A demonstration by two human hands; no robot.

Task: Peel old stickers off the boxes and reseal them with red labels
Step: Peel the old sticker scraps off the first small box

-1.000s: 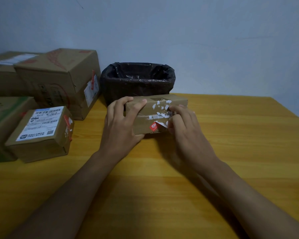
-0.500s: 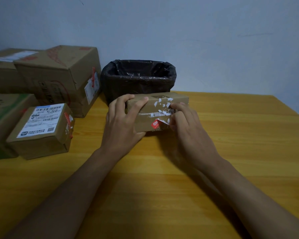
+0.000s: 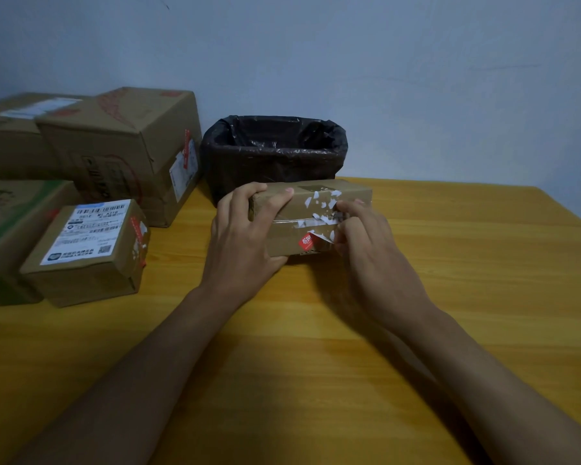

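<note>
Left hand (image 3: pixel 245 236) still grips the small box (image 3: pixel 316 216) mid-frame; right hand (image 3: pixel 366 239) fingers keep pinching its torn white sticker (image 3: pixel 319 223) beside the red label (image 3: pixel 306 241), whose writing is unreadable.

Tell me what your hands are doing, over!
Left hand grips small brown cardboard box. Right hand picks at torn white sticker scraps beside red label. Nothing in the way.

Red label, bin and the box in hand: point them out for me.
red label (image 3: pixel 306 241), head view, its printed face.
bin (image 3: pixel 235 162), head view, front wall.
box (image 3: pixel 349 189), head view, bare top.
</note>
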